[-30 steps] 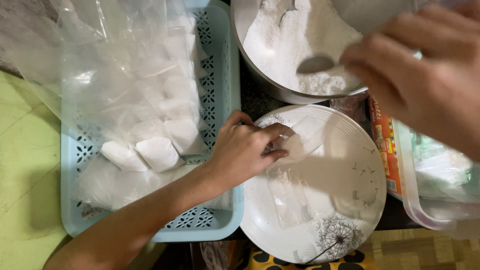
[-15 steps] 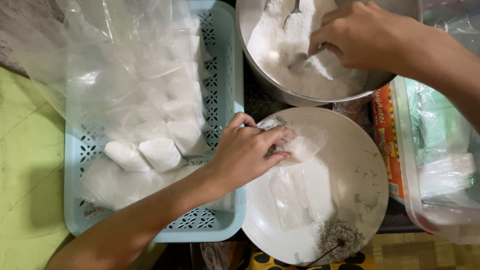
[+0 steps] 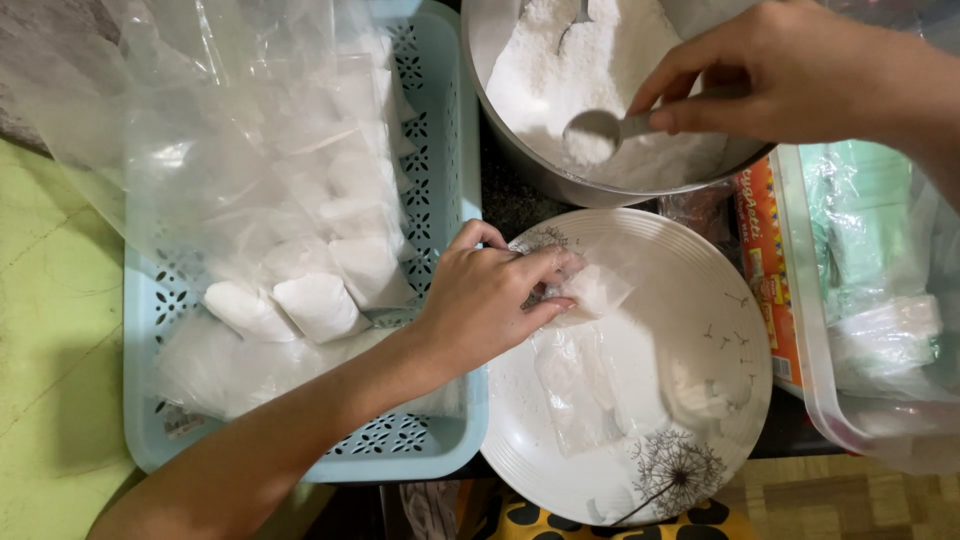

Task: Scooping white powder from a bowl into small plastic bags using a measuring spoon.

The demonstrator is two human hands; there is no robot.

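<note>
Two hands at work over several containers, listed by size. Pale blue perforated basket (image 3: 440, 200), left of centre on a green surface (image 3: 50, 330), lined with loose clear plastic and holding filled white packets (image 3: 320, 305) piled toward its middle. Round metal bowl (image 3: 510, 170), top centre, part full of white powder (image 3: 600, 60), with a second utensil's handle lying in the powder at the upper edge. White plate (image 3: 720, 330) with ribbed rim and a dandelion print, below the bowl and touching the basket's right wall; flat clear bags (image 3: 580, 390) lie on it. Clear plastic tub (image 3: 850, 430), far right, with crumpled plastic inside; an orange printed package (image 3: 765, 250) stands between tub and plate. Left hand (image 3: 485, 300), reaching in from lower left across the basket corner, fingers closed in a pinch on a small clear bag (image 3: 597, 290) (some white powder in it) held at the plate's upper left rim. Right hand (image 3: 790, 70), entering from upper right, thumb and fingers closed around the handle of a metal spoon (image 3: 592, 135); the spoon's bowl carries white powder and sits just above the powder surface at the near side of the metal bowl.
</note>
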